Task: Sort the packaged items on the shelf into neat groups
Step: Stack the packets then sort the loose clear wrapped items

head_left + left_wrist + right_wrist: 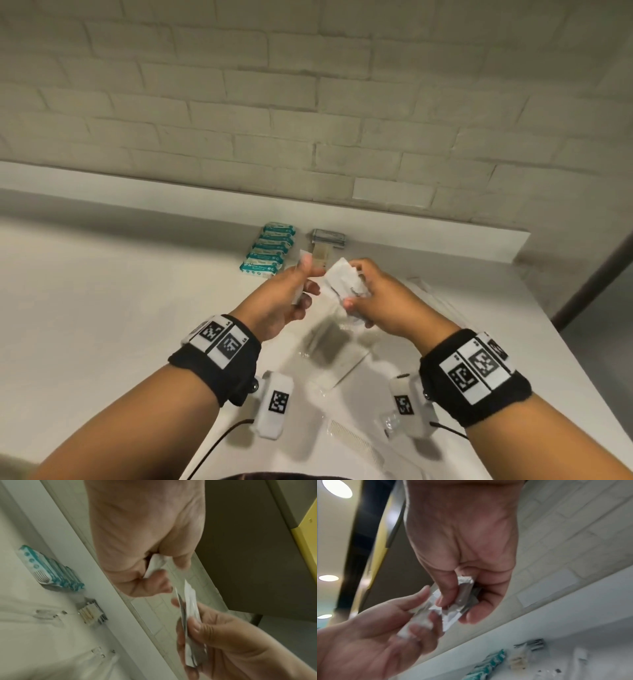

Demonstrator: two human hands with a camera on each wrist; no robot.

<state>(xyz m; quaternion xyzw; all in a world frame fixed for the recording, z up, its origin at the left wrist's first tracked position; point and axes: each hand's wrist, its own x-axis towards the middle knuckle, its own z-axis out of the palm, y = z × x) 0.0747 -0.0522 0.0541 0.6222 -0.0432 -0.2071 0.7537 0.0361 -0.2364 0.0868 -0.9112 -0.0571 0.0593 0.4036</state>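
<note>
Both hands are raised above the white shelf (120, 291). My left hand (294, 294) pinches a thin white sachet (303, 263) between thumb and fingers; the same sachet (155, 566) shows in the left wrist view. My right hand (370, 294) grips a small stack of white and silvery sachets (344, 284), whose edges (462, 601) show in the right wrist view. Behind the hands, a neat row of teal-and-white packets (269, 251) lies by the wall. Next to it lies a group of grey and cream packets (325, 245).
Clear plastic sleeves (329, 346) lie on the shelf under my hands, and a wrapped white comb (356, 442) lies near the front edge. A brick wall (308, 102) backs the shelf. The shelf's right end (527, 308) drops off to a dark floor.
</note>
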